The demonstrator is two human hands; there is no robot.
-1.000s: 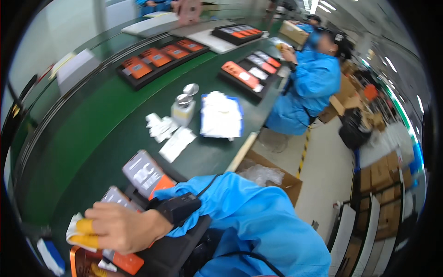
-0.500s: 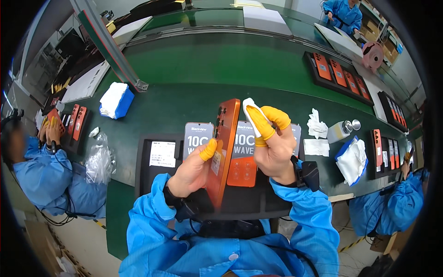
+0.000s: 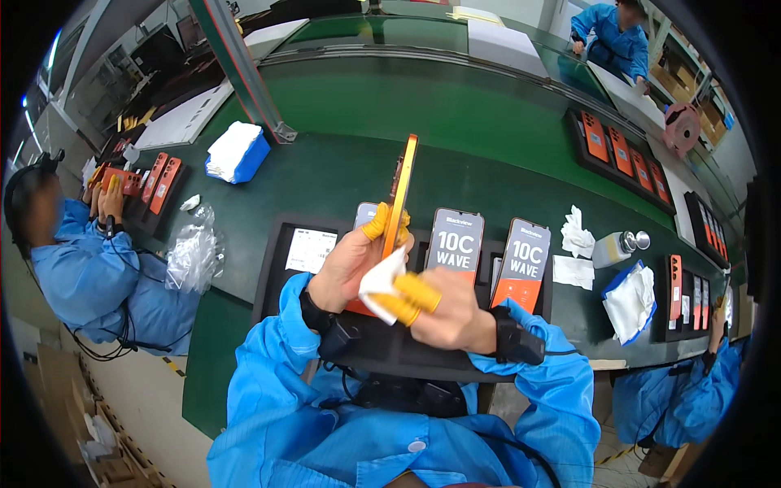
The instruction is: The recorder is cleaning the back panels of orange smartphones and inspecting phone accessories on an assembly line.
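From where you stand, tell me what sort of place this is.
Most likely a phone assembly line. A long green bench carries black trays of orange phones, co-workers in blue smocks sit along it, and the left hand holds an orange phone upright for wiping.

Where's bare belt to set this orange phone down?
Bare green belt lies beyond the upright orange phone, between the blue-and-white wipe box and the far phone tray. The near black tray is crowded.

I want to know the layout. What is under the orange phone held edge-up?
Under the orange phone sits a black tray with phones. The left hand and white cloth cover the slot directly below.
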